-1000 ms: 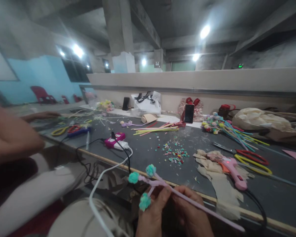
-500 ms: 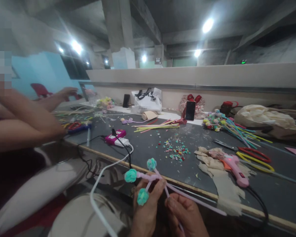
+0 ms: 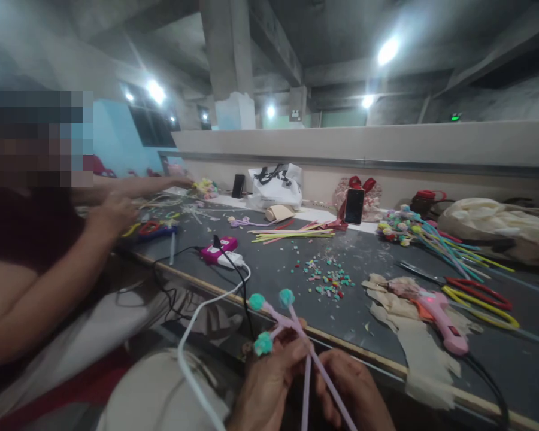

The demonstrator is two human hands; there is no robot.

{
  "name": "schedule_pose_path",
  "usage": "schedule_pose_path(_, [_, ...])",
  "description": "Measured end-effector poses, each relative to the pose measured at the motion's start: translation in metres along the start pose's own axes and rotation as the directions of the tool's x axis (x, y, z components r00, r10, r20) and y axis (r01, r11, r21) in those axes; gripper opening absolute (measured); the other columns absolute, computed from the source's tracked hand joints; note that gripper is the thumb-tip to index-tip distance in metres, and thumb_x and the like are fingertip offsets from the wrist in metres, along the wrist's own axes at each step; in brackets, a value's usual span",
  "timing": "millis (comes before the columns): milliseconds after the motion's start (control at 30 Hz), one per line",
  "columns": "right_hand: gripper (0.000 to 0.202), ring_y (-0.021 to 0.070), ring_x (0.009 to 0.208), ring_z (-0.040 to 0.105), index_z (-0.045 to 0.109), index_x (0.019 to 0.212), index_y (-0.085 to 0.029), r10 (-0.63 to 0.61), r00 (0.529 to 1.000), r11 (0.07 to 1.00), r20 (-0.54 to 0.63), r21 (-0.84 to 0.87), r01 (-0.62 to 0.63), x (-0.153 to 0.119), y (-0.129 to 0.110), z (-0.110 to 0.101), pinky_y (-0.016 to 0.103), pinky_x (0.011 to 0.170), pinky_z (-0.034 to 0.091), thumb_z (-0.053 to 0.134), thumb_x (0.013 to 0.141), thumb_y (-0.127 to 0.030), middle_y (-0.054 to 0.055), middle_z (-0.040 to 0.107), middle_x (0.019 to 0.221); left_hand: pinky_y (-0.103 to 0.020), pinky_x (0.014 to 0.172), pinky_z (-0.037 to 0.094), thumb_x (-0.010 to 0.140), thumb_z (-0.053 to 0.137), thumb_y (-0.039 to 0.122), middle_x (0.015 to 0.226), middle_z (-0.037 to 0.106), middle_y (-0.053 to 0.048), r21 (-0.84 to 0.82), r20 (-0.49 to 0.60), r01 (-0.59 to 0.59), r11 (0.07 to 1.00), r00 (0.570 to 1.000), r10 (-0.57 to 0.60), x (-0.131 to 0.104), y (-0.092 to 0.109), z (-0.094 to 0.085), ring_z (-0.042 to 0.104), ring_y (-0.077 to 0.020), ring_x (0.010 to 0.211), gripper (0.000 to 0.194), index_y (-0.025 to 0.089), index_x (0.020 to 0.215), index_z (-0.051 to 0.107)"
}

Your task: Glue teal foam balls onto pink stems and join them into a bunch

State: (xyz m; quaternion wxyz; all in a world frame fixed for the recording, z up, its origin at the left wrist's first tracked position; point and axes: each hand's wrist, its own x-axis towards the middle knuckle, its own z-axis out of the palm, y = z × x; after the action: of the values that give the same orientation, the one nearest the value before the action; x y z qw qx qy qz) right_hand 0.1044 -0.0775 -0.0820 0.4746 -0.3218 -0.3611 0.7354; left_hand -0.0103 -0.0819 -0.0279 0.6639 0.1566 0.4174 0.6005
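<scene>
My left hand (image 3: 276, 374) pinches a pale pink pipe cleaner flower branch (image 3: 287, 320) where its stems cross, just off the table's front edge. The branch ends in 3 fluffy turquoise balls: an upper left ball (image 3: 257, 301), an upper right ball (image 3: 287, 297) and a lower ball (image 3: 263, 343). Below the pinch, two long pink stems (image 3: 306, 389) fan downward. My right hand (image 3: 353, 383) is close beside them, fingers loosely bent and apart, with no grip visible. One stem passes in front of its fingers; whether they touch is unclear.
On the dark table (image 3: 269, 269) are colourful clippings (image 3: 330, 278), a pink glue gun (image 3: 444, 320), scissors (image 3: 480, 293), loose pipe cleaners (image 3: 291, 232) and a flower bundle (image 3: 402, 226). A white cable (image 3: 186, 353) hangs at the front left from a purple power bank (image 3: 220, 250). A co-worker's arm (image 3: 67, 293) reaches in from the left.
My right hand has let go of a stem, which now hangs straight down. The branch has turned, its long stem swinging down. The view has shifted left; the co-worker's forearm has drawn back.
</scene>
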Motion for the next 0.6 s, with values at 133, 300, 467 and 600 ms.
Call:
schedule_pose_path(133, [0.032,0.0044,0.035,0.039,0.055,0.063,-0.013,-0.039,0.998,0.968,-0.055,-0.252,0.024,-0.003,-0.023,0.004,0.013,0.034,0.026,0.065,0.059,-0.043,-0.005,0.048,0.045,-0.025,0.059,0.044,0.056,0.065,0.015,0.067,0.06,-0.002,0.104,0.068,-0.042,0.994,0.997,0.035,-0.006,0.0,0.0,0.055,-0.0146,0.061,0.02,0.013,0.076,0.063])
schedule_pose_path(300, [0.021,0.0076,0.045,0.041,0.055,0.061,-0.014,-0.238,0.969,0.83,-0.071,-0.533,0.165,-0.004,-0.029,0.021,0.016,0.041,0.029,0.068,0.058,-0.029,-0.004,0.048,0.049,-0.028,0.061,0.043,0.055,0.064,0.015,0.068,0.06,-0.004,0.219,0.047,-0.166,0.961,0.986,0.16,-0.005,0.005,-0.002,0.055,-0.0172,0.066,0.022,0.013,0.077,0.062])
schedule_pose_path(467, [0.022,0.007,0.039,0.038,0.054,0.06,-0.015,-0.231,0.965,0.832,-0.128,-0.54,0.127,-0.008,-0.022,0.023,0.016,0.037,0.027,0.065,0.061,-0.034,-0.005,0.044,0.042,-0.026,0.055,0.041,0.054,0.064,0.017,0.062,0.056,-0.001,0.234,0.166,-0.131,0.963,0.982,0.093,-0.005,0.009,-0.005,0.052,-0.0144,0.058,0.017,0.013,0.071,0.061])
schedule_pose_path(600, [0.027,0.0062,0.035,0.037,0.052,0.056,-0.015,-0.177,0.978,0.873,-0.115,-0.476,0.102,-0.009,-0.022,0.017,0.016,0.035,0.026,0.064,0.061,-0.039,-0.006,0.043,0.041,-0.025,0.053,0.041,0.052,0.067,0.023,0.056,0.055,0.0,0.219,0.137,-0.08,0.972,0.989,0.05,-0.003,0.006,-0.006,0.051,-0.0135,0.054,0.015,0.014,0.063,0.061])
